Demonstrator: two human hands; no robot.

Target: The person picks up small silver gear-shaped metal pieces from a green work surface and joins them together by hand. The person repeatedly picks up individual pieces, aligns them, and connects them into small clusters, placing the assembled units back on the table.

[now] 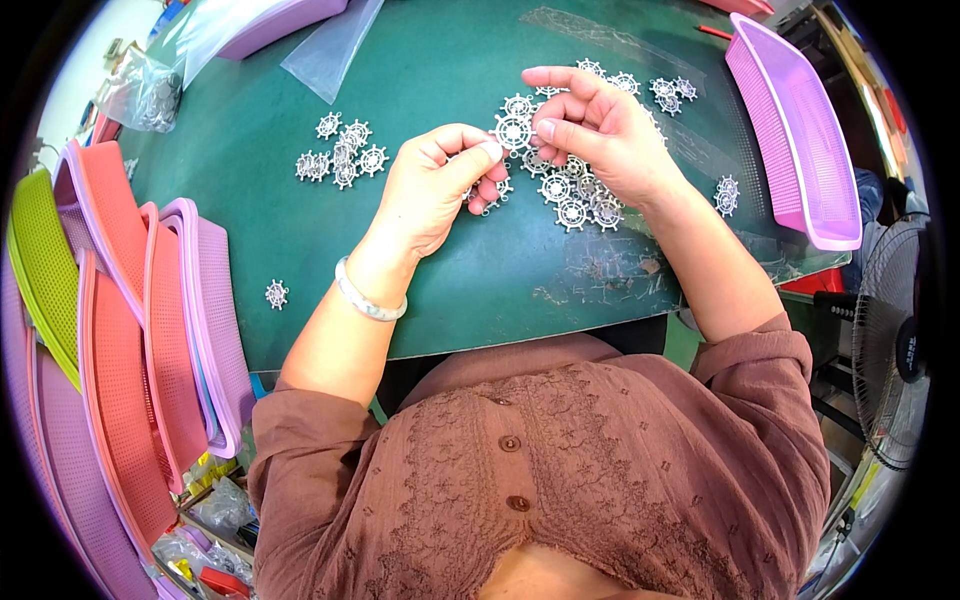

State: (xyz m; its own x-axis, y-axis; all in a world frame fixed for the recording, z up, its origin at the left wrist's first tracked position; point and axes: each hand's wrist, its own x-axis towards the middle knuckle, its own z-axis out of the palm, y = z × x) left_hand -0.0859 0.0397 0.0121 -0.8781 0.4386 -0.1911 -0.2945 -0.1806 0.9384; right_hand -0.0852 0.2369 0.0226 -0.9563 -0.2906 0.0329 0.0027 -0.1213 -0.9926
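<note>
A silvery ship's-wheel charm [513,132] is raised between my two hands over the green table. My left hand [430,185], with a pale bangle at its wrist, pinches the charm's left edge between thumb and forefinger. At the charm's right edge are the thumb and curled fingers of my right hand [612,135], whose forefinger stretches out above. Beneath and around my right hand lies a loose pile of similar charms [572,213], partly covered by it. More charms show below my left fingers; whether these fingers touch them is hidden.
Left of my hands is a smaller charm cluster [345,158]; one charm [277,293] lies near the front left. Stacked plastic baskets [120,300] crowd the left side. A lilac basket [790,140] sits at the right edge, near a fan [885,340]. Clear plastic bag [335,45] lies far left.
</note>
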